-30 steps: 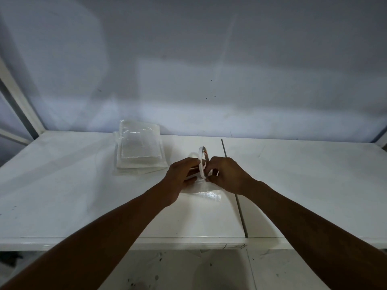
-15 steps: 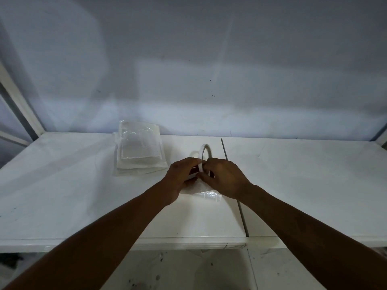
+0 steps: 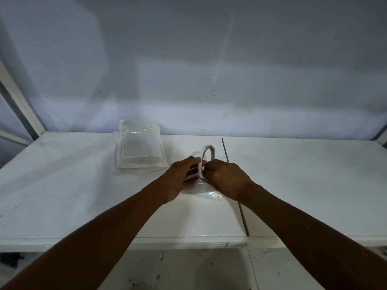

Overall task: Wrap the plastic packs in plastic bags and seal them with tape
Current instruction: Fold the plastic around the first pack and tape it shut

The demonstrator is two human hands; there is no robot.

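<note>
1. A clear plastic bag (image 3: 207,192), its contents unclear, lies mid-table (image 3: 62,195), partly under both hands; a stack of bagged packs (image 3: 140,150) sits apart at far left.
2. Arms outstretched, the left hand (image 3: 181,177) grasps the upright tape roll (image 3: 206,152); the right hand (image 3: 227,177) pinches its near rim.

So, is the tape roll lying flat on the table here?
No, the tape roll stands on edge, gripped between the left hand and the right hand over the bagged pack.
</note>
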